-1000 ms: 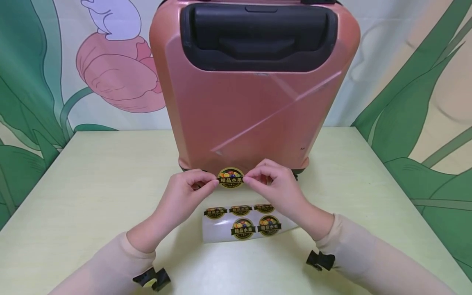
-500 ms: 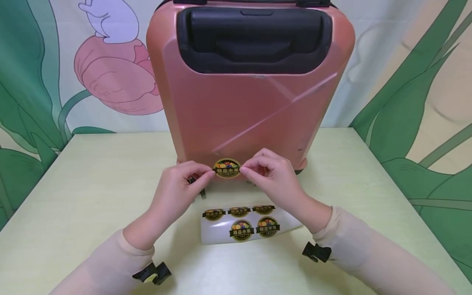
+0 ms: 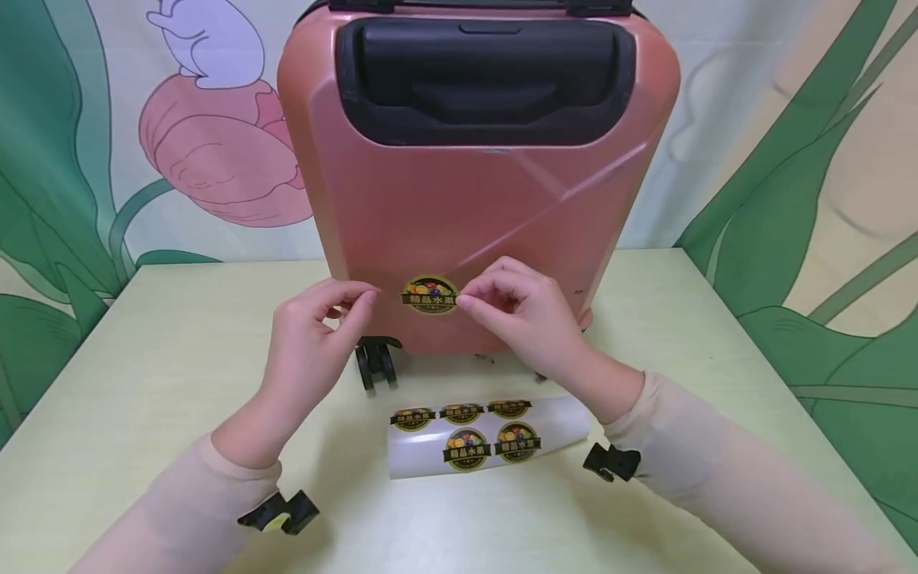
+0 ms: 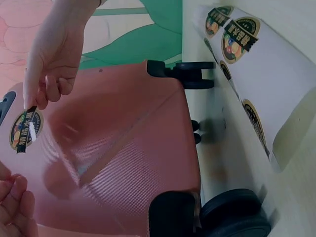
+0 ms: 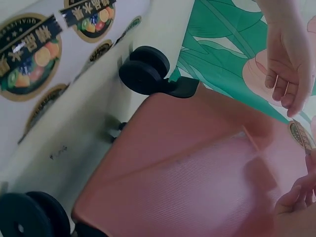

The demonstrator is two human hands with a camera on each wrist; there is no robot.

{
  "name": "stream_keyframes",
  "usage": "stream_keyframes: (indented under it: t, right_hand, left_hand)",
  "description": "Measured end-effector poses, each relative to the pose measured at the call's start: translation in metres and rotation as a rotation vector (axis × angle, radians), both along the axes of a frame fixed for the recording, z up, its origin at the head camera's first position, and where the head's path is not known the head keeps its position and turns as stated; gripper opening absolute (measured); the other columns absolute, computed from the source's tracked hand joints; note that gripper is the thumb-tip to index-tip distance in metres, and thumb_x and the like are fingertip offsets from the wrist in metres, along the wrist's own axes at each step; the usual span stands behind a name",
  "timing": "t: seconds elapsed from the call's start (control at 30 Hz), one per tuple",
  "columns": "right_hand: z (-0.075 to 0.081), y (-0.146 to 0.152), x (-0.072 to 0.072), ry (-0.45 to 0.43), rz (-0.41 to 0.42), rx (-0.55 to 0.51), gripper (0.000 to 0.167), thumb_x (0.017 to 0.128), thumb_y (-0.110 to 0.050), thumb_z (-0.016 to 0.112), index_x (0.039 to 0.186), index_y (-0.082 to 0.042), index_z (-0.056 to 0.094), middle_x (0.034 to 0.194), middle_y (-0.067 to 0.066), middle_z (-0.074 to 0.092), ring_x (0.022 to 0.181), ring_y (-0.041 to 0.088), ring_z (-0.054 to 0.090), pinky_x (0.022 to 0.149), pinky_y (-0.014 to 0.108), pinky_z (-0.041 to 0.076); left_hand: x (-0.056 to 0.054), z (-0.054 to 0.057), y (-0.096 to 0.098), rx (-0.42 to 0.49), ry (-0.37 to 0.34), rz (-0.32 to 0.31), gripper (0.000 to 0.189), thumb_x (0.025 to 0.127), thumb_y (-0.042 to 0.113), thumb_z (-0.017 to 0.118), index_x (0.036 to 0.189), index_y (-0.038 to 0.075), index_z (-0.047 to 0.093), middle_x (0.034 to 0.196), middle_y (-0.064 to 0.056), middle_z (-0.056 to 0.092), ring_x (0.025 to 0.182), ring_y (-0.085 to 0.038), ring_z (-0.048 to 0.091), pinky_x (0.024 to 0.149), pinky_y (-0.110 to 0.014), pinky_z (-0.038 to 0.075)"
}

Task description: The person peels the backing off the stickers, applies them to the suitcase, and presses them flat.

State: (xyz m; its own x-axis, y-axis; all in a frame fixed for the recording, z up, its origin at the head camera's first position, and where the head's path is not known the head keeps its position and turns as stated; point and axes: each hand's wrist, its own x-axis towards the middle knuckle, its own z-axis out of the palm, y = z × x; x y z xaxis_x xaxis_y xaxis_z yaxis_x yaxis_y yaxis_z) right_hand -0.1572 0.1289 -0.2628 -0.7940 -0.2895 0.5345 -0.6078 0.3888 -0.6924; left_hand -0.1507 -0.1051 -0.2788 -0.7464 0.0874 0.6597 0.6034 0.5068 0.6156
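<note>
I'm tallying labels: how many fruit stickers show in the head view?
6: one sticker in the right hand, three far stickers and two near stickers on the sheet; more may be hidden.

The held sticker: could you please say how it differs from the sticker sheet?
The held sticker is pinched in the right hand; the sheet lies on the table. The held sticker is single; the sheet is larger, bearing several stickers. Both show the same printed design.

Left arm (image 3: 168, 510) and right arm (image 3: 746, 486), pale-beige-sleeved, angled forward and inward. Bare left hand (image 3: 311, 335): fingers loosely curled, thumb and forefinger tips close together. Bare right hand (image 3: 529, 320): thumb and forefinger pinched, other fingers curled.
</note>
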Motion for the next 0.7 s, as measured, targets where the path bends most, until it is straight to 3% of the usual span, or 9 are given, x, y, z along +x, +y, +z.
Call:
stream_keyframes:
  t: [0.27,0.4,0.57,0.7]
  right_hand:
    - [0.014,-0.003,-0.004,-0.035,0.043,0.022,0.005,0.085,-0.010,0.068,0.088,-0.007,0.069,0.060,0.001,0.044,0.054,0.016,0.039,0.051,0.026,0.032]
    - [0.022,-0.005,-0.007,-0.055,0.057,0.010,0.007,0.086,-0.010,0.066,0.090,-0.005,0.069,0.059,0.003,0.044,0.054,0.017,0.039,0.051,0.025,0.032]
    - [0.031,-0.008,-0.014,-0.074,0.084,-0.022,0.010,0.088,-0.010,0.063,0.096,-0.003,0.067,0.062,0.005,0.046,0.058,0.018,0.043,0.055,0.026,0.036]
    - [0.040,-0.013,-0.018,-0.089,0.112,-0.049,0.013,0.090,-0.011,0.062,0.099,-0.002,0.065,0.062,0.006,0.046,0.058,0.020,0.043,0.057,0.027,0.037]
  left_hand:
    - [-0.004,0.002,-0.002,0.157,0.108,0.039,0.024,0.085,-0.002,0.058,0.107,0.000,0.067,0.107,-0.010,0.060,0.101,-0.016,0.052,0.073,-0.026,0.040]
    - [-0.008,0.003,-0.003,0.182,0.142,0.049,0.036,0.086,0.002,0.057,0.122,0.002,0.058,0.121,-0.010,0.052,0.111,-0.018,0.045,0.079,-0.030,0.039]
    - [-0.016,0.006,-0.006,0.191,0.142,0.050,0.052,0.085,0.008,0.057,0.135,0.006,0.044,0.135,-0.006,0.043,0.121,-0.016,0.037,0.087,-0.038,0.035]
    - [-0.022,0.009,-0.007,0.189,0.098,0.043,0.060,0.086,0.012,0.058,0.141,0.010,0.036,0.141,-0.002,0.036,0.126,-0.013,0.031,0.092,-0.038,0.032]
